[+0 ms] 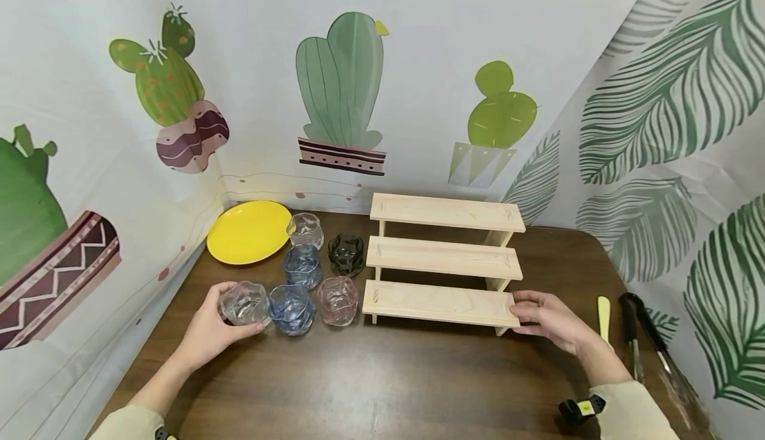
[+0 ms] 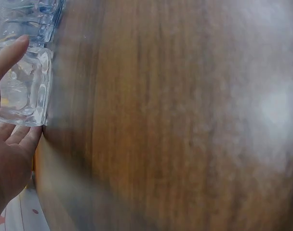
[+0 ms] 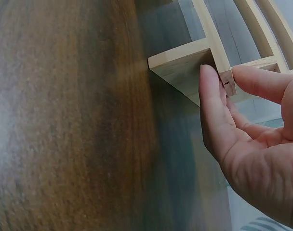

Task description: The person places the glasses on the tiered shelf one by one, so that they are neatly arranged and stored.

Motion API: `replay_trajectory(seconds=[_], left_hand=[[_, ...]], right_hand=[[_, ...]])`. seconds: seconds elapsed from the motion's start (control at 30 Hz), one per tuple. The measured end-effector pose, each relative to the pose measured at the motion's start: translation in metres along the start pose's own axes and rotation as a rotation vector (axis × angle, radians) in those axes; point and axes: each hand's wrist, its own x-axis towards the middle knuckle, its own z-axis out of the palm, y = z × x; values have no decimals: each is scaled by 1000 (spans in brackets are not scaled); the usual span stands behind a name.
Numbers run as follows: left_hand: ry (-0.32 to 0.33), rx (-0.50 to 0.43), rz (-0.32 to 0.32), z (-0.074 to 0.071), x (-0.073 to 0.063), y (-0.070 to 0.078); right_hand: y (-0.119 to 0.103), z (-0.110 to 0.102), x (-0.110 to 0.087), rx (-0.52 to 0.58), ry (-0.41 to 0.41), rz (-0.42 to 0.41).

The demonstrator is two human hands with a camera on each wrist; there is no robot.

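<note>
My left hand (image 1: 211, 326) holds a clear wavy glass (image 1: 245, 303) at the left end of the group, thumb at its front and fingers around its far side. In the left wrist view the thumb reaches along the clear glass (image 2: 23, 91). A blue glass (image 1: 291, 309) stands right beside it, and a pink glass (image 1: 337, 300) is further right. On the right, my right hand (image 1: 552, 319) pinches the end of the lowest board of a three-step wooden rack (image 1: 439, 302). The right wrist view has the thumb on top of the board and fingers beneath.
Behind stand another blue glass (image 1: 303, 266), a dark grey glass (image 1: 345, 254) and a second clear glass (image 1: 306, 230). A yellow plate (image 1: 248, 233) lies at the back left. Black-handled tongs (image 1: 648, 327) and a pale yellow utensil (image 1: 603, 317) lie at the right edge.
</note>
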Motion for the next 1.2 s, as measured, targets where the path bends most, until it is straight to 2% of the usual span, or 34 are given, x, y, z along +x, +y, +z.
replay_trajectory(seconds=[0.27,0.53,0.7,0.87,0.97,1.2], left_hand=[[31,-12,-10,0,0,-3],[113,-36,-13,-3,-1,5],[181,-72,-2,-9,4,22],[243,-91,-29,-14,12,48],[256,-102,-29,-15,18,64],[252,-123,73,-8,37,95]], right_hand=[[0,0,-1,17,-13,-8],[3,-1,0,31,-27,-11],[3,-4,0,42,-49,-13],[4,-6,0,50,-59,-16],[4,-6,0,50,-58,-18],[5,-5,-1,35,-52,-21]])
